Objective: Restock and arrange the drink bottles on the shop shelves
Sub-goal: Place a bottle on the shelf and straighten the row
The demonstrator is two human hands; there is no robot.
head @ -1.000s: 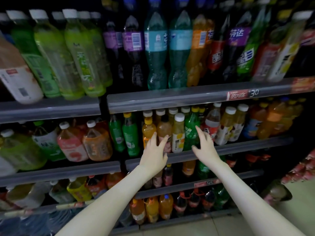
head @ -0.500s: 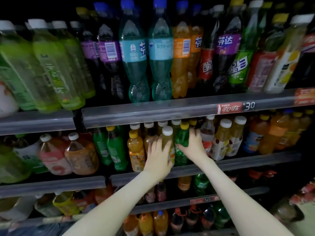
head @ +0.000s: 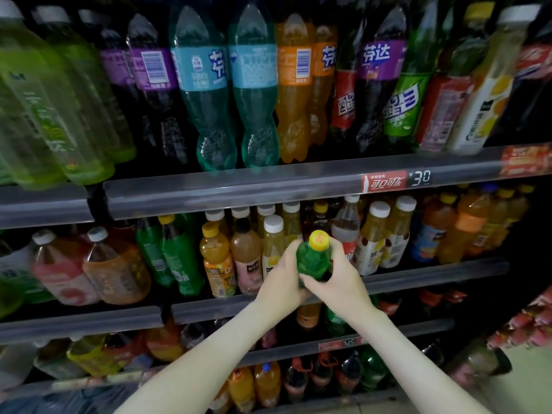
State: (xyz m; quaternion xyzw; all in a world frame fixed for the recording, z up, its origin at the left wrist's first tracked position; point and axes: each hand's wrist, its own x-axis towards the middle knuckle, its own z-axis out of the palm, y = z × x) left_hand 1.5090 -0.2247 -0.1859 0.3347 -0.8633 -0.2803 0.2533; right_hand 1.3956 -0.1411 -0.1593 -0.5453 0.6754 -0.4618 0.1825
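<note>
Bottle (head: 314,259): green, yellow cap toward the camera, long axis tilted back.
Left hand (head: 283,277): curled round its left side.
Right hand (head: 339,279): grips its right side.

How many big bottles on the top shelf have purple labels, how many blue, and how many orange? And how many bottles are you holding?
Purple-label bottles: 3
Blue-label bottles: 2
Orange-label bottles: 2
Green bottle, gripped by the left hand and right hand: 1
Total: 8
</note>
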